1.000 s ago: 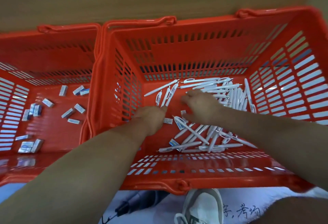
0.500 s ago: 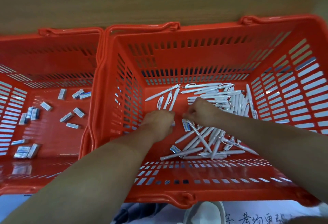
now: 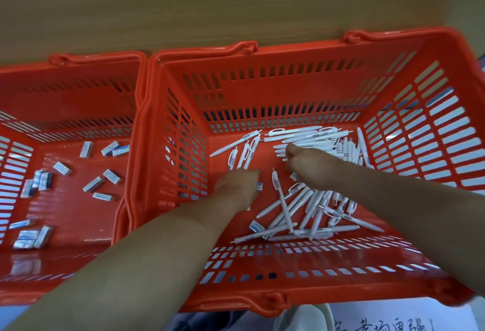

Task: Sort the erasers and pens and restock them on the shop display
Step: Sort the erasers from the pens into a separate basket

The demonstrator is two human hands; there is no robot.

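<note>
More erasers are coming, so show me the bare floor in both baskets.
Left basket: bare floor in its near right part, between the scattered erasers and the near wall. Right basket: only a small bare gap between the left hand and the right hand. Crowded: pens across its right half.

Handwritten Chinese characters on white paper (image 3: 393, 313)

The left basket (image 3: 105, 55) and right basket (image 3: 288, 99) are glossy moulded plastic. The pens (image 3: 294, 131) look smooth plastic, the erasers (image 3: 92, 184) shiny-wrapped. Across the upper frame, the board (image 3: 210, 2) is matt wood-grain.
</note>
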